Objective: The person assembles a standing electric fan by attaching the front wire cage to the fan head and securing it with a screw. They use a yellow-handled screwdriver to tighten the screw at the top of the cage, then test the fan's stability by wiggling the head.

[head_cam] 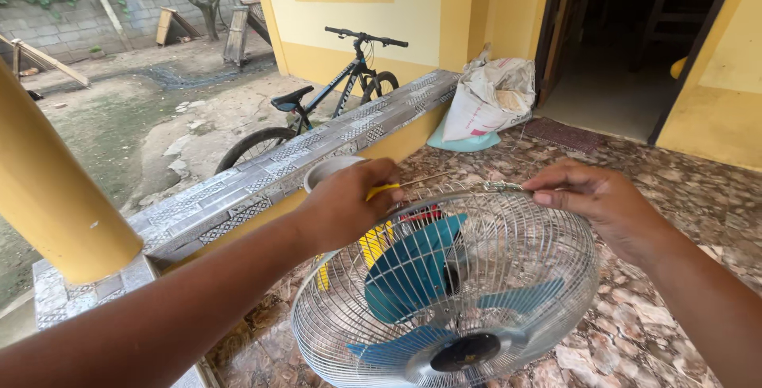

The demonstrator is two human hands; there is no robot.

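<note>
A round fan with a silver wire grille (508, 293) and teal blades (409, 273) lies tilted on the porch floor in front of me. My left hand (345, 201) grips a screwdriver with a yellow handle (382, 190); its thin shaft (425, 180) points right toward the top rim of the grille. My right hand (591, 197) pinches the grille's upper rim at a small metal clip (504, 187). A red and yellow fan body shows behind the grille.
A low tiled wall (262, 181) runs along the left with a metal bowl (329, 169) on it. A bicycle (317, 106) leans behind the wall. A white sack (492, 94) sits by the open doorway. A yellow pillar (48, 189) stands at left.
</note>
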